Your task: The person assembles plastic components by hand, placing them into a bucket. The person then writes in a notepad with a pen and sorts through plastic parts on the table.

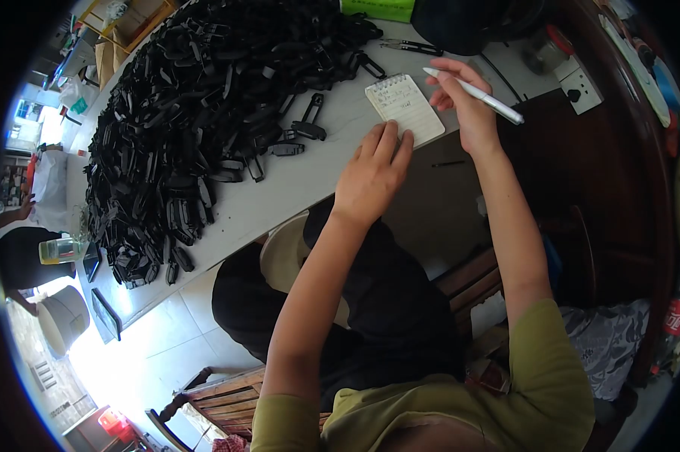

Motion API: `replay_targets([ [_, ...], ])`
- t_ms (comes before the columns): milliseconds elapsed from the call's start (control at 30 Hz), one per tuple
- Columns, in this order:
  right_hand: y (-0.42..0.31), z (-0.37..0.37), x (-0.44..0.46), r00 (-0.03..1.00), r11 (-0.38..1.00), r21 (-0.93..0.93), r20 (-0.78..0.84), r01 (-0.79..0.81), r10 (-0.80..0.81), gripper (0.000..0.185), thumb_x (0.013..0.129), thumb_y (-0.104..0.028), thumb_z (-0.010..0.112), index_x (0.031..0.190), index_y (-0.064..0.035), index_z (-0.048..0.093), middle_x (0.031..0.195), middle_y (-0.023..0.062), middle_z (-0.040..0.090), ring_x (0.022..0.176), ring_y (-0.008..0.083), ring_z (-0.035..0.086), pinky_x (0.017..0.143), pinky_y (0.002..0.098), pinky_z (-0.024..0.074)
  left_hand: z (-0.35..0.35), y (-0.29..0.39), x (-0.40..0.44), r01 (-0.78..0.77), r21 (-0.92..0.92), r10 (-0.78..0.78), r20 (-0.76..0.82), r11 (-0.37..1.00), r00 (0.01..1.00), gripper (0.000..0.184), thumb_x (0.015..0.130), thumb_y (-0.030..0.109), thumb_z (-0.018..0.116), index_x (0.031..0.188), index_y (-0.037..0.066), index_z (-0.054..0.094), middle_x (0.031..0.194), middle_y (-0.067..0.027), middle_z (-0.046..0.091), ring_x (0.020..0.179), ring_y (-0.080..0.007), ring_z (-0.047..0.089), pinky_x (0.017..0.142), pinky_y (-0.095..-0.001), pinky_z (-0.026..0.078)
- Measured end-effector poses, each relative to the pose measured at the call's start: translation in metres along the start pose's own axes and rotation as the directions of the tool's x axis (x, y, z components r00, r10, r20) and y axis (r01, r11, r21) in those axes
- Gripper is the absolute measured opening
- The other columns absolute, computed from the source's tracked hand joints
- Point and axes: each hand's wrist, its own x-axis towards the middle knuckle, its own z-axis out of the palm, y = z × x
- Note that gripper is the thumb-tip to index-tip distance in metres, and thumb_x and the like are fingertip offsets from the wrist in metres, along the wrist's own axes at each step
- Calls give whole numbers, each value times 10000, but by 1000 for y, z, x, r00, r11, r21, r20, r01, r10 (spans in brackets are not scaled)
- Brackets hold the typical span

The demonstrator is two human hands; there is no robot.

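Note:
My right hand point(469, 105) holds a white pen point(484, 98) above the right edge of a small spiral notepad point(409, 113). The pen's tip points up and to the left, away from the paper. Some handwriting shows on the upper lines of the page. My left hand point(372, 175) lies flat with its fingers stretched out, the fingertips at the notepad's lower left edge. Just left of the notepad, several loose black plastic clip-like pieces point(308, 120) lie at the border of a large heap of similar pieces point(197, 98).
The white table point(227, 215) carries the heap. Behind the notepad lie dark-handled snips point(411, 47), beside a black rounded object point(460, 22) and a green box point(378, 7). A jar point(548, 49) stands near a wall socket point(579, 92). Another person point(35, 256) is at the far left.

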Motion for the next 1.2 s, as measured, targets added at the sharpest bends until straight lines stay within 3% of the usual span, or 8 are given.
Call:
replay_targets([
  [100, -2, 10, -1, 974, 984, -148, 214, 102, -69, 169, 848, -199, 629, 916, -48, 595, 704, -15, 566, 552, 27, 486, 461, 165, 341, -1, 1, 1, -5, -5, 6, 5, 1000, 1000, 433, 730, 105, 603, 1153, 43, 537, 1181, -132, 499, 1125, -278, 487, 875, -338, 480],
  [167, -2, 11, 3, 947, 990, -142, 316, 0, 46, 183, 858, -224, 626, 849, -44, 592, 615, -25, 524, 494, 25, 430, 436, 178, 321, 0, 1, 1, -11, 16, 11, -12, 1000, 1000, 405, 738, 100, 584, 1137, 33, 552, 1166, -126, 507, 1114, -271, 493, 870, -335, 480],
  [233, -3, 19, 2, 959, 988, -140, 268, -60, 96, 200, 852, -212, 639, 762, -45, 574, 562, -34, 485, 466, 22, 381, 420, 186, 303, 0, 1, 2, -18, 15, 18, -17, 1000, 1000, 400, 738, 98, 580, 1130, 21, 556, 1160, -122, 510, 1107, -267, 497, 870, -332, 480],
  [367, 8, 21, 3, 963, 980, -182, 269, 77, -25, 227, 847, -140, 641, 681, -67, 506, 550, -55, 467, 458, 5, 340, 407, 178, 236, 1, 1, 3, -16, 17, 16, -20, 1000, 1000, 400, 741, 93, 571, 1126, -15, 557, 1151, -116, 515, 1094, -258, 502, 872, -326, 479],
  [533, 23, 22, 3, 949, 912, -329, 272, 246, -158, 288, 819, -90, 658, 613, -57, 459, 535, -64, 431, 506, 0, 323, 435, 197, 235, 1, 2, 3, -16, 26, 17, -17, 1000, 1000, 397, 755, 95, 558, 1135, -19, 550, 1149, -112, 520, 1096, -249, 501, 877, -317, 477],
  [733, 34, 24, -2, 963, 871, -414, 170, 264, -212, 348, 817, -70, 633, 565, -61, 393, 534, -62, 391, 529, 21, 312, 453, 226, 256, 3, 1, 1, -24, 69, 25, -23, 997, 999, 391, 758, 91, 561, 1133, -17, 548, 1151, -109, 521, 1111, -242, 495, 876, -303, 478],
  [1067, 37, 25, -2, 955, 889, -358, 183, 287, -234, 338, 763, -105, 660, 543, -39, 412, 467, -18, 406, 462, 54, 323, 413, 267, 269, 3, 1, 1, -15, 7, 15, -38, 1000, 999, 377, 751, 66, 567, 1116, -30, 557, 1132, -105, 527, 1103, -238, 501, 858, -296, 492],
  [1200, 36, 26, -4, 962, 864, -432, 192, 260, -193, 356, 814, -69, 630, 568, -58, 373, 521, -59, 364, 517, 25, 292, 439, 239, 246, 3, 1, 1, -20, 18, 20, -33, 1000, 999, 385, 748, 65, 570, 1121, -31, 558, 1130, -106, 530, 1099, -239, 503, 857, -298, 493],
])
